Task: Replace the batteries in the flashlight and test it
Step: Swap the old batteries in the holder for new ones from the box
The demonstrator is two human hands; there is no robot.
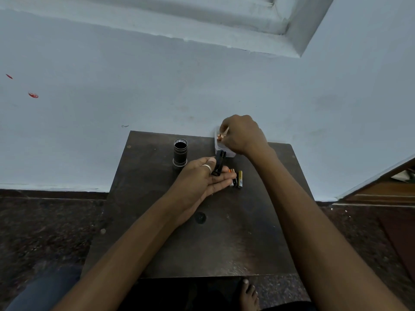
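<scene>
Left hand [202,178]: palm up, fingers loosely open, thumb pinning a black battery holder [219,163] | Right hand [241,134]: fingertips pinched on a copper-tipped battery [221,136] over a clear box [224,151] at bench [247,243] far edge | Flashlight body [180,153]: upright, open end up, near far edge, left of box | Three batteries [235,178]: lying side by side by left fingertips.

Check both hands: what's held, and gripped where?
Left hand: black battery holder, pinched at its lower end between thumb and fingers. Right hand: a copper-topped battery over the clear box; where it is gripped cannot be told.
</scene>
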